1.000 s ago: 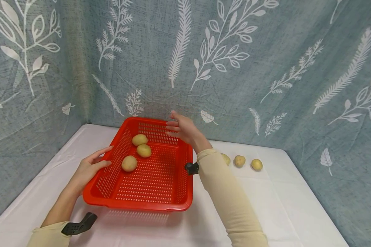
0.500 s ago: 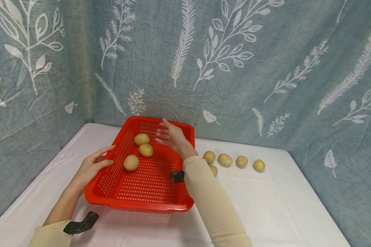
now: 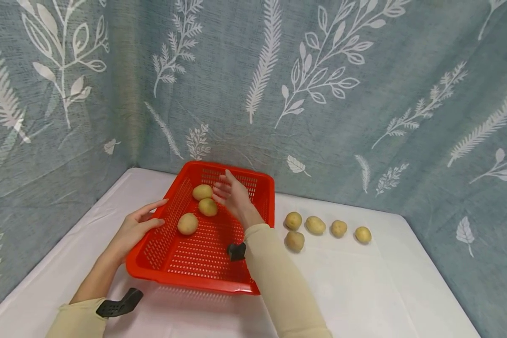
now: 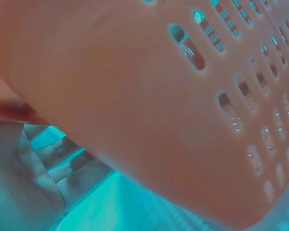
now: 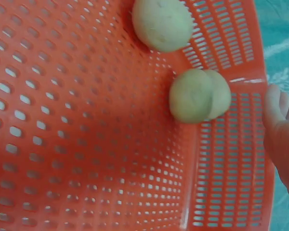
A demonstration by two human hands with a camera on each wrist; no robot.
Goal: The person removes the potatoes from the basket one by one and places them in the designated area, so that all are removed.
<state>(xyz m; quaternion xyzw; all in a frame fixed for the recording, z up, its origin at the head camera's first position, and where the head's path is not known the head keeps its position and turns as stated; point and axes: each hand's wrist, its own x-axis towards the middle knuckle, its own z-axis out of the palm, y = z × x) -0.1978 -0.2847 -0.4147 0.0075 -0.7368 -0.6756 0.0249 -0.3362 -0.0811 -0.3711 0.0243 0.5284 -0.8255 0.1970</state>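
A red perforated plastic basket (image 3: 203, 284) stands on the left of the table and holds three yellow potatoes (image 3: 188, 224). My left hand (image 3: 133, 230) holds the basket's left rim, thumb and forefinger lying over it. In the left wrist view the rest of the left hand (image 4: 33, 178) shows outside the rim, past the holed wall. My right hand (image 3: 236, 195) hovers over the far part of the basket with fingers extended and nothing in it. From the right wrist view, two potatoes (image 5: 190, 96) overlap near the far corner and a third (image 5: 163, 24) lies apart.
Several more potatoes (image 3: 315, 225) sit on the white tablecloth (image 3: 363, 286) to the right of the basket. A grey-blue curtain with white leaf prints (image 3: 236, 84) hangs behind and along the sides of the table.
My right hand has moved left and lower, from the basket's far right edge to over its inside near the potatoes, uncovering those on the table. The left hand stays at the rim.
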